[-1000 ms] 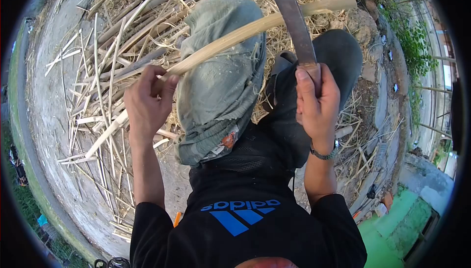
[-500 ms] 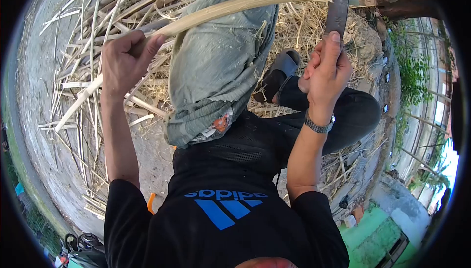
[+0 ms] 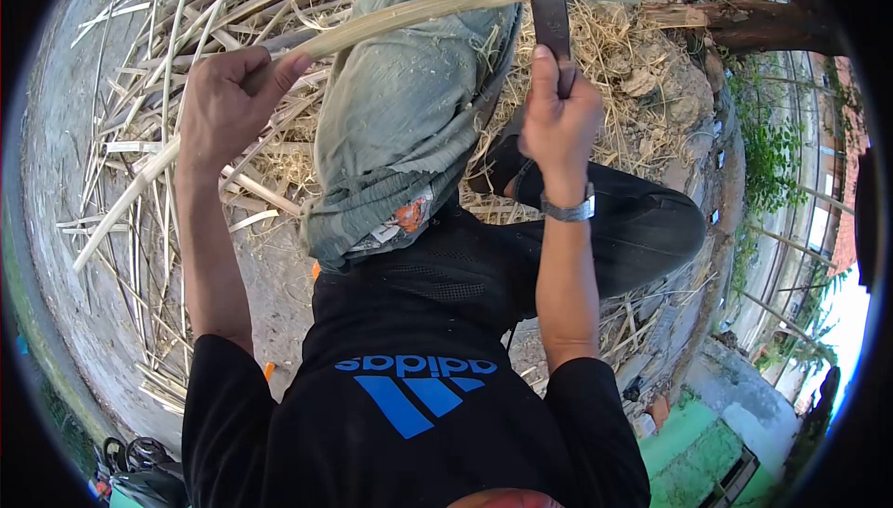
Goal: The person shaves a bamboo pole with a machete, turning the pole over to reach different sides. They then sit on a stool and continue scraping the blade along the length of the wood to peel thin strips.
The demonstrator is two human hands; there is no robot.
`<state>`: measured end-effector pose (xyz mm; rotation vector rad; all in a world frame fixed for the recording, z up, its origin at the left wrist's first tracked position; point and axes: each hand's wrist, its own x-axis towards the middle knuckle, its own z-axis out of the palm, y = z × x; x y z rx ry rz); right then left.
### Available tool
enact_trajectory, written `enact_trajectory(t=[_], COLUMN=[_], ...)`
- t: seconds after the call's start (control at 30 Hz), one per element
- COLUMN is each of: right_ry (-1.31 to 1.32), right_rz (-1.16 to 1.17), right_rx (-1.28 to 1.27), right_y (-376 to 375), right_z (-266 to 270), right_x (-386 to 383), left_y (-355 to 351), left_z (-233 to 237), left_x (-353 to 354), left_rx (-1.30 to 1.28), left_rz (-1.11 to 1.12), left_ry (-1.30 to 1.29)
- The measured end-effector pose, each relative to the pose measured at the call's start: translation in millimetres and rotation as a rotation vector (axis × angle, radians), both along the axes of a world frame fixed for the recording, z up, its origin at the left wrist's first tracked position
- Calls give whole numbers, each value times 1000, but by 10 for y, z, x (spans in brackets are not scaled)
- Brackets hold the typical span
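My left hand (image 3: pixel 221 106) is closed around a long pale strip of split bamboo or wood (image 3: pixel 419 11), whose tail end sticks out past my wrist at the lower left. The strip bows across the grey-green cloth (image 3: pixel 400 108) draped over my leg. In my right hand (image 3: pixel 564 127), a large knife (image 3: pixel 547 7) with a broad dark blade is gripped by its handle, which the fingers mostly hide. Its blade crosses the strip just right of the cloth, touching it. Beyond the blade, the strip's far end reaches toward a brown log (image 3: pixel 767 17).
Many cut strips (image 3: pixel 139 173) lie scattered on the ground at left. Curly shavings (image 3: pixel 605 47) cover the ground beyond my bent right leg (image 3: pixel 642 229). Rubble and bricks (image 3: pixel 659 407) lie at the lower right, near a green wall (image 3: pixel 698 452).
My right hand and the knife have moved left along the strip, toward the cloth-covered leg. My left hand keeps its hold on the strip. The whole view has shifted slightly.
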<state>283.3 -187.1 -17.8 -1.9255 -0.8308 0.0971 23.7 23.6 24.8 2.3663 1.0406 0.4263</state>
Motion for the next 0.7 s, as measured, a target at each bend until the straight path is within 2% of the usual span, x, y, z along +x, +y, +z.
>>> enact_trajectory(t=[0.1, 0.13, 0.17, 0.23, 0.3, 0.37, 0.4, 0.43, 0.5, 0.57, 0.6, 0.63, 0.7], right_ry=[35, 240, 242, 27, -129, -150, -148, -108, 77, -228, -143, -276, -150], right_rz=[-78, -156, -154, -27, 245, 202, 84, -21, -151, 3, 79, 123, 66], right_rx=[22, 74, 65, -31, -22, 8, 33, 97, 57, -25, -8, -63, 6], right_y=[-24, 24, 56, 161, 121, 130, 170, 190, 167, 137, 103, 57, 23], right_z=[164, 284, 214, 30, 35, 114, 184, 165, 160, -61, -41, -34, 105], right_x=[319, 353, 304, 54, -203, -103, 15, 212, 278, 119, -64, -133, -94], left_y=[-5, -5, -5, -86, -85, -38, -35, -52, -121, -160, -145, -131, -84], left_z=[-10, -46, -77, -80, -90, -70, -109, -146, -134, -46, -14, -12, -64], left_x=[-25, -23, -23, -7, 44, 63, 64, 62, 63, 120, 136, 141, 133], left_rx=[-37, -33, -28, -61, -35, -25, 5, 30, 10, 34, 40, 47, -37], left_rz=[-4, -7, -14, 8, 9, -17, -32, -47, -42, 5, 15, 14, -27], left_ry=[17, -5, -29, -41, -36, -40, -90, -137, -138, -107, -59, -65, -53])
